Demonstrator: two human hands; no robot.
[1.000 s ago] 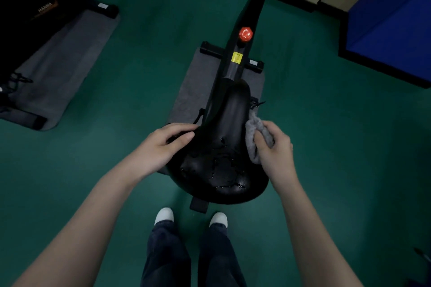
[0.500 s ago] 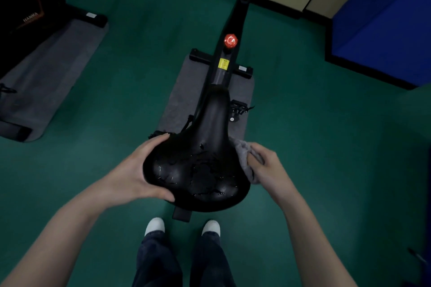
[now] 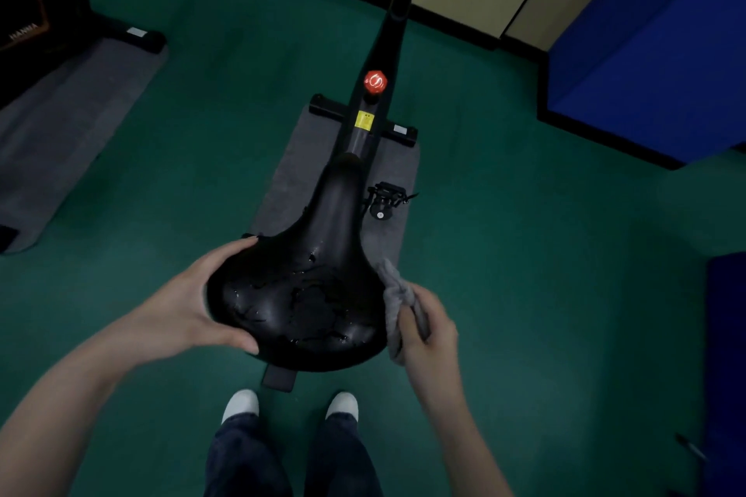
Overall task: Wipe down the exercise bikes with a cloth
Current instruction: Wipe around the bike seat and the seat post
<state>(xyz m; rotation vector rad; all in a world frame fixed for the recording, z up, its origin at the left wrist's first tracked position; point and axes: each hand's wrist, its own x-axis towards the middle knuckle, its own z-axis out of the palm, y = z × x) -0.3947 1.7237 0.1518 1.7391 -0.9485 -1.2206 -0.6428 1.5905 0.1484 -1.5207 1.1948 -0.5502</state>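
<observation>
Item under inspection: the black, glossy padded saddle (image 3: 298,286) of the black upright exercise bike (image 3: 393,32), at centre frame directly ahead of the person's white shoes (image 3: 241,403).

Cloth: a crumpled grey cloth (image 3: 397,295) is bunched in the right hand (image 3: 428,331), whose fingers are curled round it, pressing it against the saddle's right rear edge. A second ago it sat further forward, on the right flank where the saddle narrows. It has since been drawn back along that side towards the wide rear.

Support: the left hand (image 3: 189,303) grips the saddle's left edge, fingers hooked over the front of the broad part and thumb at the rear rim. A second ago it lay on top of that corner; it now cups the edge.

Finding: the right flank appears to have had its pass. Wet beads still glint across the top surface, so in my judgement the seat is not finished, and the top and left side remain.

Surroundings: a round red knob (image 3: 375,82) and a yellow label (image 3: 364,120) on the frame ahead; a grey mat (image 3: 294,173) beneath the bike on green flooring (image 3: 504,254); a second dark machine (image 3: 24,24) on its own mat at far left, not yet attended to.
</observation>
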